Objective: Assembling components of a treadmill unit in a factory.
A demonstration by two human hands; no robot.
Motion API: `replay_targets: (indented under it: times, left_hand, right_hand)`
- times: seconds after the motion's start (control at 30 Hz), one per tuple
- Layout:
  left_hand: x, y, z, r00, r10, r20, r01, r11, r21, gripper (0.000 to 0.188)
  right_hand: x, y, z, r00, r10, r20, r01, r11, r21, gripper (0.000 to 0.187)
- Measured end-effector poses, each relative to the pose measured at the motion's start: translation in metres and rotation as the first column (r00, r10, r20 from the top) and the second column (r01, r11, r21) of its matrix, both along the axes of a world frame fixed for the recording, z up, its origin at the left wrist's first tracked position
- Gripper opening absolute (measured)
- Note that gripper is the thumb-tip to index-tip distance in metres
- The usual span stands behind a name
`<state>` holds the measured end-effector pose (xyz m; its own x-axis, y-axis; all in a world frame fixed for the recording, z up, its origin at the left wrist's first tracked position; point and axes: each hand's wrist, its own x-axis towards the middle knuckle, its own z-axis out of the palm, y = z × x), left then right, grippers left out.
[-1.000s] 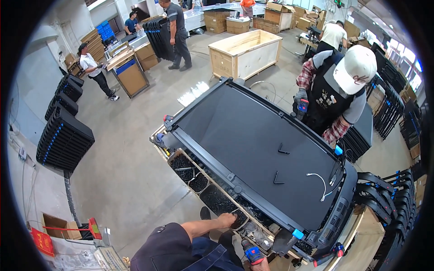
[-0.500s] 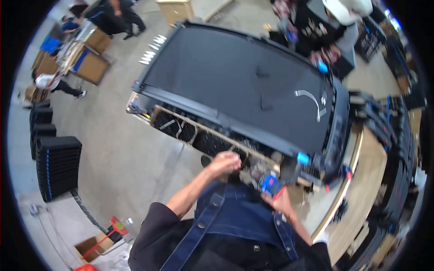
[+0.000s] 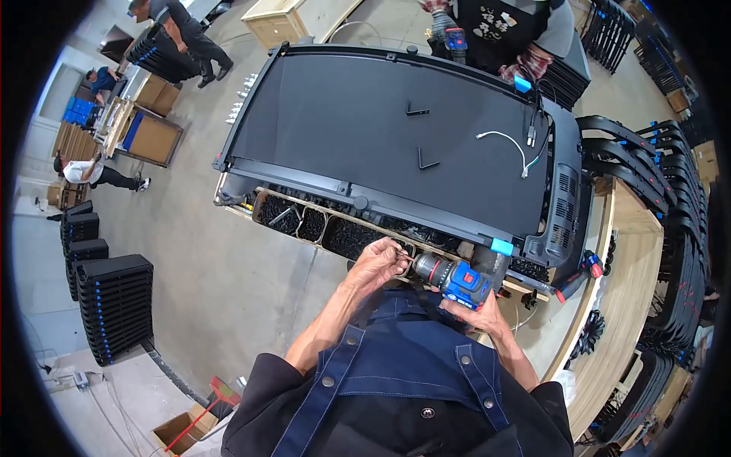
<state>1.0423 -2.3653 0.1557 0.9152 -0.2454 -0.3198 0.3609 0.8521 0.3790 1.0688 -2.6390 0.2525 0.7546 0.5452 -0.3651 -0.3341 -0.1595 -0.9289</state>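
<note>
My right hand [image 3: 483,314] grips a blue and black cordless drill [image 3: 466,283], its chuck turned to the left. My left hand [image 3: 375,266] is pinched closed at the tip of the drill's bit; whatever is between its fingers is too small to make out. Just beyond both hands runs a wooden parts tray [image 3: 311,239] whose compartments hold many small dark screws. Behind it lies a treadmill deck with a black belt [image 3: 327,114]. Two black L-shaped pieces [image 3: 429,159] and a white cable [image 3: 509,146] rest on the belt.
Blue pieces [image 3: 502,247] sit at the deck's right corners. A red and black tool [image 3: 580,276] lies by a wooden bench [image 3: 620,305]. Across the deck a co-worker [image 3: 495,34] holds another drill. Stacked black parts [image 3: 114,308] stand left; curved black frames [image 3: 678,198] are at right.
My left hand and the drill have come together, the bit now at my left fingertips. The view has shifted and sharpened. The co-worker's drill is raised beyond the deck.
</note>
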Motion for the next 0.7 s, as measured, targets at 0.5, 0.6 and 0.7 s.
replay_targets:
  times: [0.5, 0.6, 0.7]
  left_hand:
    - [0.1, -0.01, 0.071, 0.931, -0.366, 0.016, 0.296, 0.777, 0.556, 0.044]
    - [0.139, 0.001, 0.065, 0.949, -0.31, 0.061, 0.062, 0.371, 0.927, 0.046]
    - [0.189, 0.013, 0.061, 0.953, -0.283, 0.109, -0.171, -0.202, 0.964, 0.04]
  right_hand:
    - [0.012, 0.003, -0.01, 0.946, -0.29, -0.145, 0.315, 0.929, 0.194, 0.047]
    - [0.011, 0.011, 0.002, 0.885, -0.447, -0.131, 0.465, 0.865, 0.189, 0.048]
    - [-0.004, 0.011, -0.003, 0.833, -0.543, -0.107, 0.553, 0.821, 0.143, 0.046]
